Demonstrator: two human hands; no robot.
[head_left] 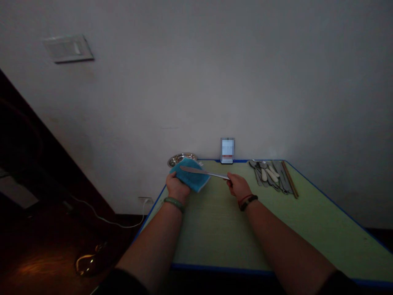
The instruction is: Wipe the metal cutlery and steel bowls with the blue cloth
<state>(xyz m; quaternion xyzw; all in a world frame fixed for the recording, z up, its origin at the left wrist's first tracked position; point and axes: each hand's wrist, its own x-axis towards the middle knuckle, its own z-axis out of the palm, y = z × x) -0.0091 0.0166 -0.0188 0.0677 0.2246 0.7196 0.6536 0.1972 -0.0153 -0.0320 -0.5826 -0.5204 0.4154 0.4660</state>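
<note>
We have the cutlery point(270, 176) at the table's point(215, 229) back right, the phone point(227, 150) behind its back edge, and the dish point(181, 159) beyond its back left corner. The knife point(199, 172) lies across the cloth point(192, 182).

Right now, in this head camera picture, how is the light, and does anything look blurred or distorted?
In the head view, the light is dim, the lower left is nearly black, the upright rectangular object is pixelated, and the green table looks tapered.

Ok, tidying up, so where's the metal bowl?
In the head view, the metal bowl sits off the far left corner of the green table, by the wall, beyond the blue cloth in the left hand.
</note>
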